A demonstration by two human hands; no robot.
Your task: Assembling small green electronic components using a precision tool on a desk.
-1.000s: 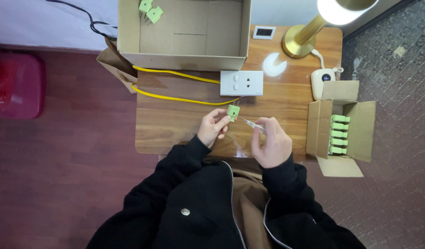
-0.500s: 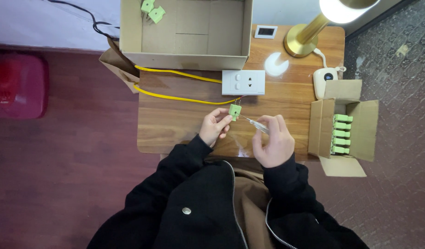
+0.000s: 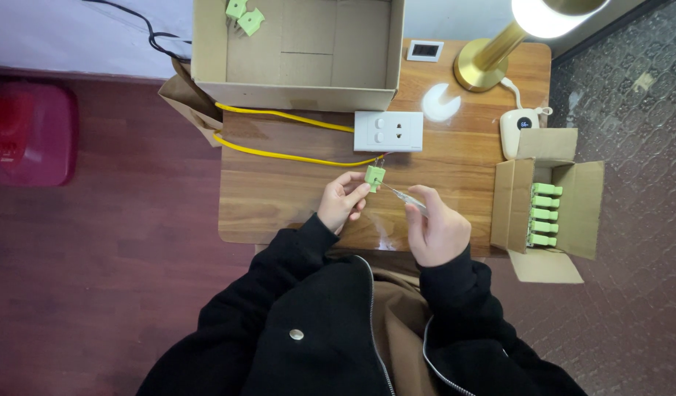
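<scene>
**Small green connector held over the desk**

Your left hand [image 3: 343, 202] pinches the green connector [image 3: 374, 177] between thumb and fingertips, just below the white wall socket plate [image 3: 388, 131]. Your right hand [image 3: 437, 227], also below the plate, is closed around a thin screwdriver [image 3: 400, 195] whose tip points at the connector. It looks light, rigid and easily dropped; grip its flat sides, leaving the screw face exposed.

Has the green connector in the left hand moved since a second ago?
No. The green connector sits just below the white socket plate, as before, pinched by the left hand.
</scene>
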